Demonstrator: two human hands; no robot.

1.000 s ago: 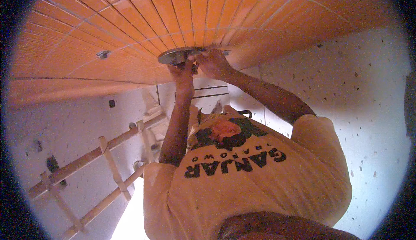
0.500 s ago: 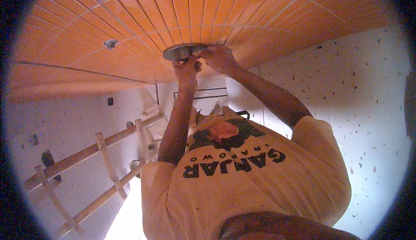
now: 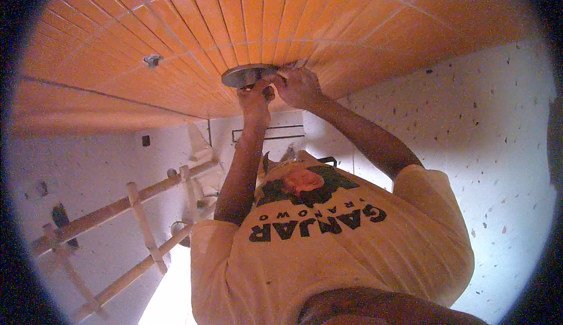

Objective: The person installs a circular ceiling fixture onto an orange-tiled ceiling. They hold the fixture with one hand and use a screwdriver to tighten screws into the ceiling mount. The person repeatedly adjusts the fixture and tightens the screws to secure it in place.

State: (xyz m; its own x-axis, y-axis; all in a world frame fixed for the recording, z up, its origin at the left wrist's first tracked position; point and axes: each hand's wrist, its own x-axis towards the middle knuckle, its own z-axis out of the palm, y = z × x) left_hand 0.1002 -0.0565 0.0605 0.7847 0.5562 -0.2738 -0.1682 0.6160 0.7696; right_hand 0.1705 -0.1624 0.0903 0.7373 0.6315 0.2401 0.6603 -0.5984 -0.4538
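A round, flat metal plate (image 3: 237, 77) sits against the orange tiled wall (image 3: 252, 20). Just under it is my left hand (image 3: 254, 102), its fingers closed at the plate's lower side around something dark that I cannot make out. My right hand (image 3: 298, 88) meets it from the right, fingers bent and pinched at the plate's right edge. The two hands' fingertips nearly touch, and what lies between them is hidden. Both forearms reach up toward the wall.
Left of the plate, a small metal fitting (image 3: 152, 61) sticks out of the tiles. A wooden ladder-like frame (image 3: 117, 209) stands at the left before a pale wall. The speckled pale wall (image 3: 446, 125) rises at the right.
The view has shifted slightly, so the plate and fitting appear a little lower. My right hand's fingers have curled in closer to the left hand, which stays at the plate.
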